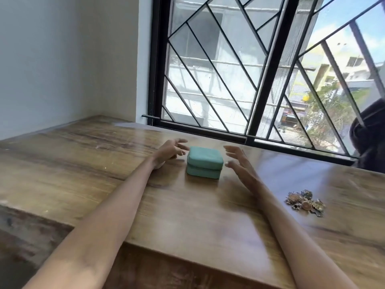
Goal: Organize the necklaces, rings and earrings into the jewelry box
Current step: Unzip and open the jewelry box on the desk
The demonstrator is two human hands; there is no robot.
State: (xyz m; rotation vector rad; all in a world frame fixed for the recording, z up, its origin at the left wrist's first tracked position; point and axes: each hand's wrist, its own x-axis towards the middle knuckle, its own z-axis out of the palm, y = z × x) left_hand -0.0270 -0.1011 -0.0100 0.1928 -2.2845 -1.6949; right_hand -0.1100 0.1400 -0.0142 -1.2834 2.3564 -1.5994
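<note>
A small teal jewelry box (205, 161) sits closed on the wooden table (187, 215), toward the far side. My left hand (170, 151) hovers just left of the box, fingers spread and empty, fingertips close to its lid corner. My right hand (239, 163) is open just right of the box, fingers extended toward it without touching. A heap of gold and dark jewelry (305, 202) lies on the table to the right, apart from both hands.
A barred window (260, 65) runs along the table's far edge. A dark object (368, 140) stands at the far right by the window. A white wall (62, 59) closes the left side. The table's near edge drops off at the bottom left.
</note>
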